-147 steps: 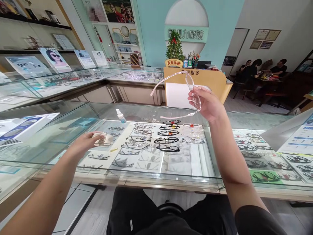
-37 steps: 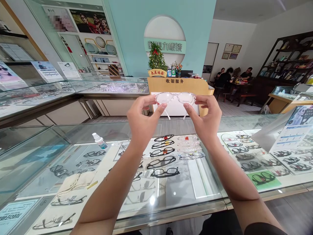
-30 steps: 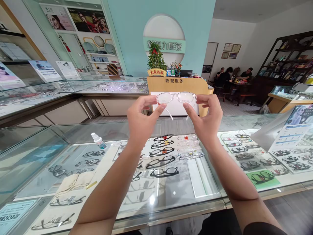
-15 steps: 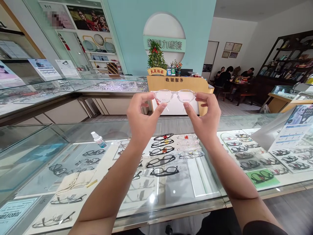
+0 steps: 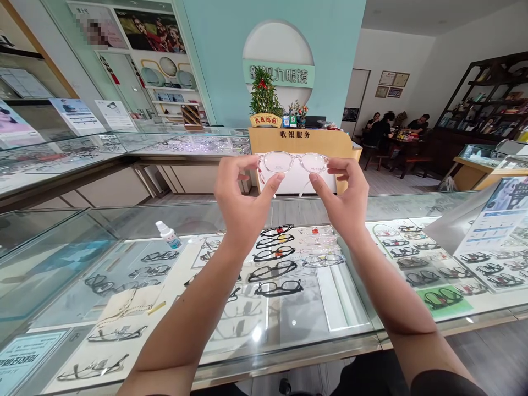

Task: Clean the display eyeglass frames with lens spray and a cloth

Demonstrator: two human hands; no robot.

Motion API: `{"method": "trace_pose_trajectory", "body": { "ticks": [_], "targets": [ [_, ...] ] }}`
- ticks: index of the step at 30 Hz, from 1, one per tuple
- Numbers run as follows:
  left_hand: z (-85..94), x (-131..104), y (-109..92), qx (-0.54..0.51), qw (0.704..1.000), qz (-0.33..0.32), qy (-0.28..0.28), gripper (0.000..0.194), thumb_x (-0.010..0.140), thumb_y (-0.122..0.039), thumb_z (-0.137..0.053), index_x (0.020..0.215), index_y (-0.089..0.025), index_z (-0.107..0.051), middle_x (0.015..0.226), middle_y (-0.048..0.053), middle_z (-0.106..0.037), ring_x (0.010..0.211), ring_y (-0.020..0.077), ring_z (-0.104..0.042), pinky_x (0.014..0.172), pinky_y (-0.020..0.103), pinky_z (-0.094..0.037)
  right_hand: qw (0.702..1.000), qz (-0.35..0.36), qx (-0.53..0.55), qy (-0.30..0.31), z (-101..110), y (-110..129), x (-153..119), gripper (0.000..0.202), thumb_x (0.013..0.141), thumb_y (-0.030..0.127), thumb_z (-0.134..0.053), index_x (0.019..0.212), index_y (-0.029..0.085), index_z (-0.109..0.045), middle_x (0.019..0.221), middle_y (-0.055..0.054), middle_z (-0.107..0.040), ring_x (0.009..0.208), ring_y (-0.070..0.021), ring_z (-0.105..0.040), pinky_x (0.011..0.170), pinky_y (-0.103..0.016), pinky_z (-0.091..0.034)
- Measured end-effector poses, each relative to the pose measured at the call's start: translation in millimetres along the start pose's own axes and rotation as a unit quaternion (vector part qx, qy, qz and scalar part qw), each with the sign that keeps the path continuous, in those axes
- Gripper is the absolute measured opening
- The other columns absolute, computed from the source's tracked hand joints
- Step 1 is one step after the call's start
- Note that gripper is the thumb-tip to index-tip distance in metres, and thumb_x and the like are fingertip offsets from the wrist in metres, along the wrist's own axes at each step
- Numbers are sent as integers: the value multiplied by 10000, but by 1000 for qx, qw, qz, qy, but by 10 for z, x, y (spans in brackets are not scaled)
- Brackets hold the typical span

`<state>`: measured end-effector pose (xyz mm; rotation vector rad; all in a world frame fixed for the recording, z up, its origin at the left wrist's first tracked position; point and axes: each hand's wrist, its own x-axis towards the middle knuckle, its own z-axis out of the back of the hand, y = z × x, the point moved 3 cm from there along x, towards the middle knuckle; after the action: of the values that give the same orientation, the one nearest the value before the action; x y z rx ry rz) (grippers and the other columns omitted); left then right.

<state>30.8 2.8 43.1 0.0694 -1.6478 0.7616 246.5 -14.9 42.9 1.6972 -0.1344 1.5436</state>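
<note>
Clear-framed eyeglasses (image 5: 294,159) are held up in front of me, above a glass display counter (image 5: 289,342). My left hand (image 5: 243,190) pinches their left end between thumb and fingers. At the other end, my right hand (image 5: 345,192) grips the frame the same way. Small print shows on both lenses, and pale temples hang behind them. Below my hands, black eyeglasses (image 5: 279,287) lie in a column with several similar pairs. A pair with clear and bluish rims (image 5: 323,260) sits to their right.
A white spray bottle (image 5: 168,235) stands on the counter at left. Folded cloth (image 5: 131,302) lies nearer me. Green card (image 5: 445,301) bears one pair at right, beside an upright leaflet (image 5: 490,214). Beyond is a wooden cashier desk (image 5: 301,140); several people sit at the back right.
The eyeglasses have turned slightly between my hands, so the temples show at a different angle. My right hand has shifted a little to the left.
</note>
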Motion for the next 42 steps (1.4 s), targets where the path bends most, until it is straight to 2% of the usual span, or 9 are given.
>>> {"method": "trace_pose_trajectory", "body": {
  "ticks": [7,15,22,31,37,42],
  "targets": [
    [-10,-15,5,-5,1000,3,-2,414,889,-461,-918,1195,-285,-702,1183,48,-744,1112,261,-738,988,457,-593,1000,-13,-5,0,-6,-1,-4,358,935,494,-838,1151,274,-656,1177,-52,-799,1024,-228,-759,893,-436,-584],
    [-20,6,-9,-7,1000,19,9,391,895,-483,-908,1169,-288,-709,1168,49,-777,1119,267,-758,972,465,-618,1000,11,-14,-10,-1,1,-15,368,956,511,-824,1160,283,-619,1171,-55,-758,1006,-224,-749,867,-430,-590],
    [-72,15,27,-82,992,75,56,306,900,-377,-895,1142,-278,-736,1181,51,-836,1134,244,-805,958,408,-617,997,62,-21,-51,32,66,-28,373,955,486,-820,1181,295,-593,1128,-64,-679,1062,-263,-685,868,-459,-572],
    [-161,-33,106,-135,982,105,81,319,905,-454,-897,1101,-263,-735,1128,64,-848,1095,234,-814,933,383,-612,992,100,-39,-72,93,158,-27,353,981,495,-792,1181,288,-586,1125,-81,-628,1037,-274,-626,859,-477,-547],
    [-168,-45,120,-139,982,101,73,359,892,-489,-915,1084,-263,-714,1094,49,-825,1050,215,-791,867,359,-577,991,104,-22,-76,81,113,-12,364,967,470,-814,1162,274,-578,1086,-54,-610,1002,-243,-620,839,-442,-514],
    [-139,-54,81,-100,993,55,29,379,861,-431,-944,1102,-275,-697,1078,25,-792,1041,208,-765,838,359,-559,996,76,-21,-52,23,41,-20,313,992,426,-757,1198,276,-574,1126,-68,-645,1026,-251,-652,855,-454,-524]
  ]
}}
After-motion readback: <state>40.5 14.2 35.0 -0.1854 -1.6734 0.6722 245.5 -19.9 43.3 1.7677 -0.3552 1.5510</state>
